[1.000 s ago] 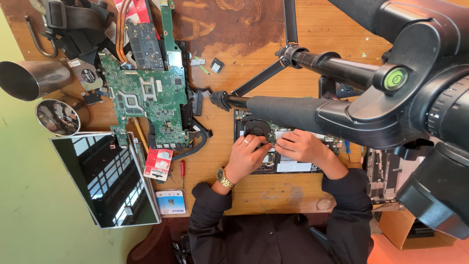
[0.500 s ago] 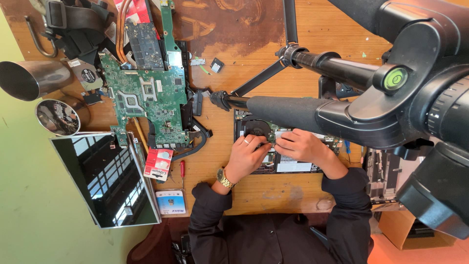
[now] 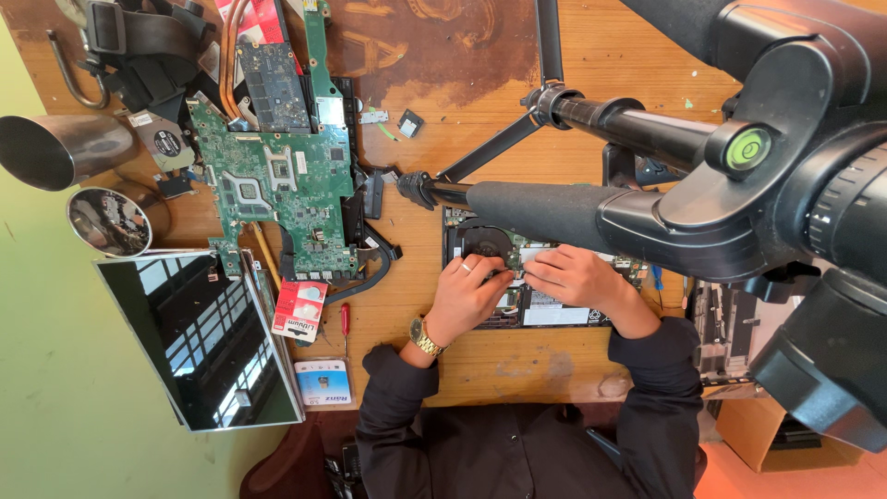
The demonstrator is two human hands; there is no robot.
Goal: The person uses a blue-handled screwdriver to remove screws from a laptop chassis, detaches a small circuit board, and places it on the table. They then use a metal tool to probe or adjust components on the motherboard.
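Note:
An opened laptop base (image 3: 554,314) lies on the wooden table, its round black fan (image 3: 487,242) showing at the upper left. My left hand (image 3: 469,294), with a gold watch on the wrist and a ring, rests curled on the base just below the fan. My right hand (image 3: 565,277) lies beside it to the right. Both sets of fingertips meet over a small spot on the board. Whether either hand grips a part there is too small to tell. The black padded tripod handle (image 3: 545,208) hides the base's top edge.
A green motherboard (image 3: 277,189) lies at the left with a heat pipe and cables. Below it are a detached laptop screen (image 3: 199,337), a red screwdriver (image 3: 345,319) and small packets. A metal cup (image 3: 55,148) and round tin (image 3: 109,222) stand far left. A tripod and camera (image 3: 785,185) fill the right.

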